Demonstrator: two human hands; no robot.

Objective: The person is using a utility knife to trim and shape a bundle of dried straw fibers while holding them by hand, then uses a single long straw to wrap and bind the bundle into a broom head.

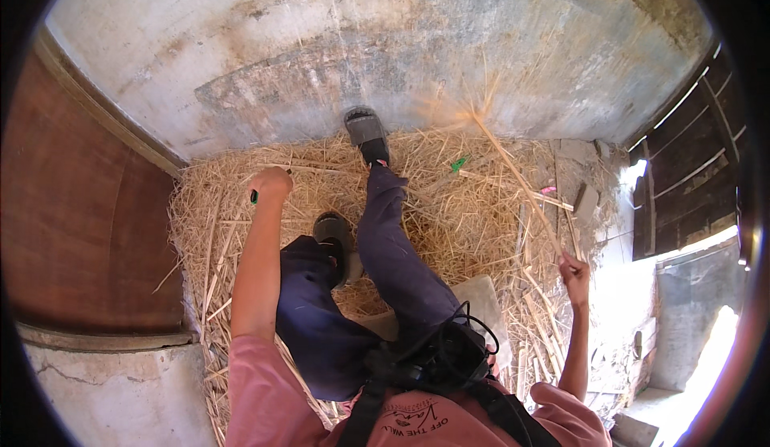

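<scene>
My left hand is closed in a fist over the straw at the left. A bit of green handle shows below the fist and a small dark tip sticks out on its other side; most of this tool is hidden. My right hand grips the near end of a long, thin, pale stick, which looks like bamboo or cane. The stick slants away to the left toward the wall. Its far end fans out into thin, blurred strands.
Loose straw and split strips cover the floor. A small green item and a brick-like block lie there. A stained wall stands ahead, a brown panel left, dark slats right. My feet rest on the straw.
</scene>
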